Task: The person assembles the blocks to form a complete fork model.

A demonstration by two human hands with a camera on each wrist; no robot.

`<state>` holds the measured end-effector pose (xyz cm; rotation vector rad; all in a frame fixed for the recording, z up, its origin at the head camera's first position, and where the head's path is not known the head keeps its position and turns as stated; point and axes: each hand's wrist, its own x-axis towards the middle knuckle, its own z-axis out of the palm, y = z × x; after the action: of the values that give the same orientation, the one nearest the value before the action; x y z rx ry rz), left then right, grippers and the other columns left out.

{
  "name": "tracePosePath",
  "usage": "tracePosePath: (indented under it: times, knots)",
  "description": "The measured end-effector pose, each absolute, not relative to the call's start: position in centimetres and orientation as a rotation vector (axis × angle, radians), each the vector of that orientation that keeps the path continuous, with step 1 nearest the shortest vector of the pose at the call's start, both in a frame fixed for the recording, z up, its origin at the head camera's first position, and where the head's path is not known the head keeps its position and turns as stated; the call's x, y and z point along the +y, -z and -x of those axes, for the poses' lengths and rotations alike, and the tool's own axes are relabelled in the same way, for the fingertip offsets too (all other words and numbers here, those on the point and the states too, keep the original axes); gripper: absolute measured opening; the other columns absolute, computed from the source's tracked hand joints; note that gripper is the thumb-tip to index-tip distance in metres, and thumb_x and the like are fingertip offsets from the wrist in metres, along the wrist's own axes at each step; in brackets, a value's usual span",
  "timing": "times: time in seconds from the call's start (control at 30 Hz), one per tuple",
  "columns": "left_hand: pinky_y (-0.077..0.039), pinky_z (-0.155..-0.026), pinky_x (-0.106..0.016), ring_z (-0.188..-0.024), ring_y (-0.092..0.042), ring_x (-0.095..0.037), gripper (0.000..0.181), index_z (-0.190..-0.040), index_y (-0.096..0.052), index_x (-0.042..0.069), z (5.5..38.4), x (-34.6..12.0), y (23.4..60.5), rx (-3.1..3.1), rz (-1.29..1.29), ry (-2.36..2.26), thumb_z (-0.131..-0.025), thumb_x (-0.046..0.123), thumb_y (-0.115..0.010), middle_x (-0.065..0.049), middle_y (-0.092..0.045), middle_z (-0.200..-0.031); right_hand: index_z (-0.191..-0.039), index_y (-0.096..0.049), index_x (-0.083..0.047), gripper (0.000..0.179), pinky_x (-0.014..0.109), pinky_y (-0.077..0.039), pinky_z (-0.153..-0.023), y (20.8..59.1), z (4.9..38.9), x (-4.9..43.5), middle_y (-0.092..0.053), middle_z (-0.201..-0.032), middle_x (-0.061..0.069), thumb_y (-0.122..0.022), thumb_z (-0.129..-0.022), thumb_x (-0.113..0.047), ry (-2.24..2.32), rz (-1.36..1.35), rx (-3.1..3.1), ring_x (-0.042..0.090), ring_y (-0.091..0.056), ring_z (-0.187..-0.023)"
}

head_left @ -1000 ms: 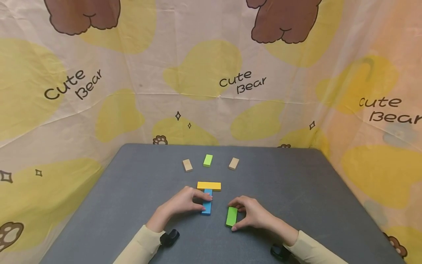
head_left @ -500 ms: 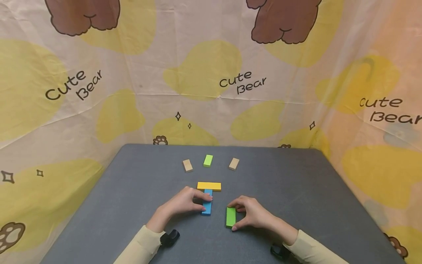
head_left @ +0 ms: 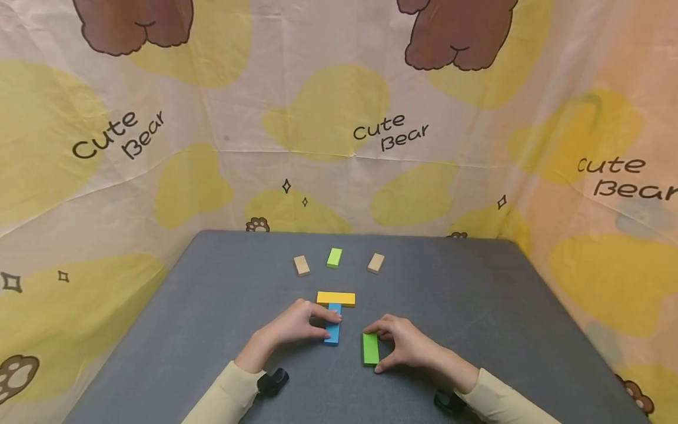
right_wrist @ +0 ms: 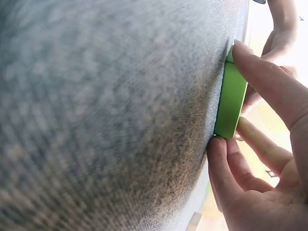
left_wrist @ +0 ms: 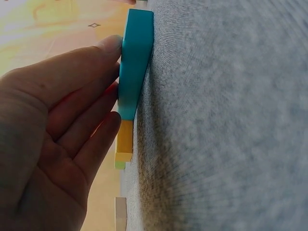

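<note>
My left hand [head_left: 296, 324] rests its thumb and fingertips on top of a blue block [head_left: 332, 338], pressing from the left. The blue block lies flat and lengthwise, its far end against the near long side of a yellow block [head_left: 336, 298]; together they form a T. In the left wrist view, the blue block [left_wrist: 137, 53] shows its long side beneath the fingertips. My right hand [head_left: 410, 344] pinches a green block [head_left: 371, 350] by its two ends, thumb at the near end and fingers at the far end. It is flat on the table, right of the blue block and apart from it.
Farther back on the grey table [head_left: 466, 294] lie a wooden block [head_left: 301, 265] at left, a light green block [head_left: 334, 258] between, and another wooden block [head_left: 375, 263] at right. A printed bear cloth [head_left: 328, 194] hangs around the table.
My right hand has turned the green block from slightly slanted to nearly straight, its far end shifting a little to the left. The left hand and the blue and yellow blocks have stayed put.
</note>
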<state>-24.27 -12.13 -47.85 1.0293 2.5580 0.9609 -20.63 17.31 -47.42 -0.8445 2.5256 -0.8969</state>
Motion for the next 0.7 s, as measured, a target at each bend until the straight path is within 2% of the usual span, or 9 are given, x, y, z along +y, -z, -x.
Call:
tracePosePath:
  times: [0.7]
  knots:
    - [-0.050, -0.103, -0.037, -0.120, -0.062, -0.006, 0.038, -0.119, -0.070, 0.024, 24.29, -12.11, 47.83, 2.548, -1.031, -0.978, -0.082, 0.026, -0.076, 0.014, -0.069, -0.121, -0.122, -0.065, -0.015, 0.062, 0.026, -0.056, -0.090, 47.36, 20.80, 17.35, -0.062, -0.114, 0.001, -0.088, -0.067, -0.033, 0.964, 0.818, 2.498, 0.015, -0.064, -0.104]
